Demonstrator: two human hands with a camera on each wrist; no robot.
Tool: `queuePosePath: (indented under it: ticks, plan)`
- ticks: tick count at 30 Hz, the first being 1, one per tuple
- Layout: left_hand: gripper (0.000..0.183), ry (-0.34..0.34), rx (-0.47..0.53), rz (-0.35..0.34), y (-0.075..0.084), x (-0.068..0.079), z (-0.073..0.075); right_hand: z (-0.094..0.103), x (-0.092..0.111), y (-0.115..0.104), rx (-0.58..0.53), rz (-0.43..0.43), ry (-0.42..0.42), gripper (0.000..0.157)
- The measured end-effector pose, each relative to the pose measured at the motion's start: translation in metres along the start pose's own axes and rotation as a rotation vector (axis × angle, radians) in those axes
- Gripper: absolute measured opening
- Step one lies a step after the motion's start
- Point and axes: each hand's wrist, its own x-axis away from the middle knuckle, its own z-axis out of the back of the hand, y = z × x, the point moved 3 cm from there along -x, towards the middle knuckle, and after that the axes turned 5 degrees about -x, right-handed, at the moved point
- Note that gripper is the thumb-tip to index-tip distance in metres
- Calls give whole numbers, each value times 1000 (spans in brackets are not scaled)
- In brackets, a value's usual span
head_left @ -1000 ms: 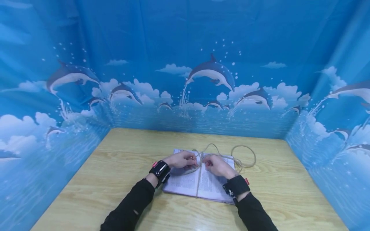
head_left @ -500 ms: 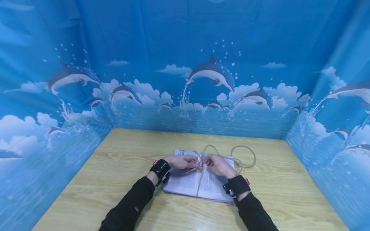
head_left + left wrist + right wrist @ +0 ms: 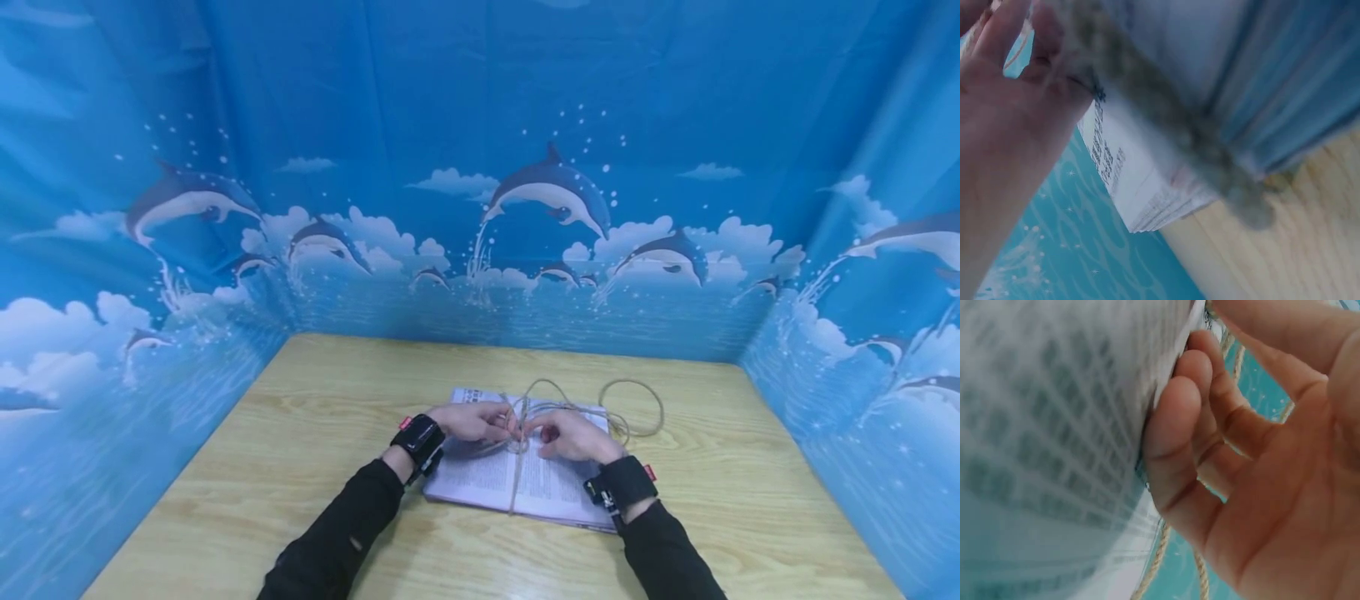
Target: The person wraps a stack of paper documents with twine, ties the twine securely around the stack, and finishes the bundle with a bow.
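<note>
A stack of printed newspapers lies on the table, with a thin tan rope running across its top. At the stack's middle the rope crosses itself in small loops. My left hand reaches in from the left and pinches the rope at this crossing. From the right, my right hand meets it there, index finger and thumb drawn together at the rope, the other fingers curled close over the paper. In the right wrist view, those curled fingers show beside the print, while the index and thumb tips are out of frame.
Slack rope forms a large loop on the table beyond the stack's right back corner. A blue curtain with dolphins stands around the table's back and sides. Both wrists wear black bands.
My left hand has moved slightly right, toward the rope crossing. My right hand has shifted a little nearer and stretched its index finger to the left hand's fingertips.
</note>
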Motion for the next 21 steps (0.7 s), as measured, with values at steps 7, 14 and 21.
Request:
queuePosePath:
  ticks: [7,14,21]
  plan:
    - [2,149,-73,-5,2,-4,3,-1,2,-3,54,-91,19,9]
    - [14,209,-130,72,-5,3,6,5,13,4,92,-199,15,14]
    - [8,228,-140,89,-11,4,6,20,42,9,155,-404,-37,14]
